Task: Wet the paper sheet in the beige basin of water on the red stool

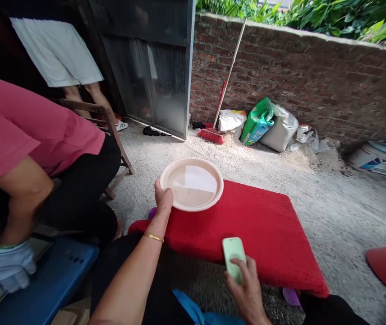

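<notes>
My left hand (163, 197) grips the near left rim of a round beige basin (195, 205). Shallow, clear-looking liquid lies in the basin and reflects light. The basin is over the far left corner of a bench covered with red cloth (257, 216); whether it rests there or is held just above, I cannot tell. In my right hand (245, 284) is a flat, pale green rectangular object (233, 253) with rounded corners, its exact kind unclear. Thumb and fingers close round its lower part, above the bench's near edge.
Close on my left, a person in a pink shirt (44, 126) rests a gloved hand (8, 266) by a blue plastic surface (64, 266). Beyond are a wooden chair (113, 131), a metal door (152, 85), a red broom (211, 134) and sacks (277, 128) along a brick wall (281, 67).
</notes>
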Available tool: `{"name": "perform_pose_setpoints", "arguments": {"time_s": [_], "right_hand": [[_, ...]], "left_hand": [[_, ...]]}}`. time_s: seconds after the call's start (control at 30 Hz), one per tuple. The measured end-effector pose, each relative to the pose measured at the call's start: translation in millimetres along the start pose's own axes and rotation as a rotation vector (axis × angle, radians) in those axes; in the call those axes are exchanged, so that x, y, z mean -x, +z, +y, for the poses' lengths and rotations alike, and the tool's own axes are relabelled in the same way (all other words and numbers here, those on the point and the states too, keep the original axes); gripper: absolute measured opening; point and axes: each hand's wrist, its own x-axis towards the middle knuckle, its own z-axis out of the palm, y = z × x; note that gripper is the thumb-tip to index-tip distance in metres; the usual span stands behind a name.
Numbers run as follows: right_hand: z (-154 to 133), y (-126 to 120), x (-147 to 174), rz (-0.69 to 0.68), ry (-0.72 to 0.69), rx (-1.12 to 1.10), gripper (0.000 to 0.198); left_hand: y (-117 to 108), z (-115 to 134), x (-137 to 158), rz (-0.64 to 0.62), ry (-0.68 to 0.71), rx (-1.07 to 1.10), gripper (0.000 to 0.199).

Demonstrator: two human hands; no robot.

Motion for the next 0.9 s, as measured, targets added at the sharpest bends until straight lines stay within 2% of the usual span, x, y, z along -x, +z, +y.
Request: {"name": "perform_pose_setpoints", "arguments": {"time_s": [0.07,0.1,0.17,0.27,0.33,0.37,0.4,0.47,0.6,0.67,0.7,0.77,0.83,0.87,0.9], "right_hand": [[-15,13,-2,-0.171,-0.081,-0.082,0.02],[-17,11,-6,-0.185,-0.094,-0.11,0.02],[-8,-9,-19,-0.059,-0.049,-0.111,0.026],[19,-50,-49,0.21,0.131,0.024,0.04],[31,-63,-67,0.268,0.263,0.144,0.044],[32,-62,-73,0.267,0.298,0.177,0.045],[28,-54,-75,0.252,0.303,0.184,0.045],[6,-23,-70,0.154,0.216,0.129,0.042],[-59,52,-42,-0.283,-0.068,-0.055,0.025],[-77,63,-38,-0.409,-0.134,-0.14,0.026],[-76,57,-41,-0.393,-0.133,-0.172,0.025],[-56,21,-56,-0.185,-0.067,-0.18,0.027],[-16,-37,-76,0.124,0.07,-0.092,0.04],[8,-70,-85,0.239,0.164,-0.018,0.048],[30,-103,-91,0.29,0.284,0.057,0.051]], "left_hand": [[0,0,0,0.0,-0.013,-0.014,0.082],[0,0,0,-0.001,-0.017,-0.018,0.082],[0,1,1,-0.007,-0.014,-0.009,0.08],[2,3,4,-0.009,0.008,0.015,0.078],[3,5,5,0.008,0.015,0.017,0.077],[4,5,6,0.017,0.017,0.014,0.077],[4,6,6,0.025,0.018,0.01,0.076],[5,7,7,0.028,0.022,0.01,0.075],[3,8,6,0.017,0.008,0.007,0.076],[3,8,5,0.001,0.002,0.008,0.077],[2,8,5,-0.005,0.0,0.01,0.077],[2,7,4,-0.001,-0.004,0.012,0.077],[2,8,5,0.011,-0.005,0.016,0.078],[2,8,5,0.014,-0.004,0.021,0.078],[2,9,5,0.014,-0.004,0.027,0.078]]}}
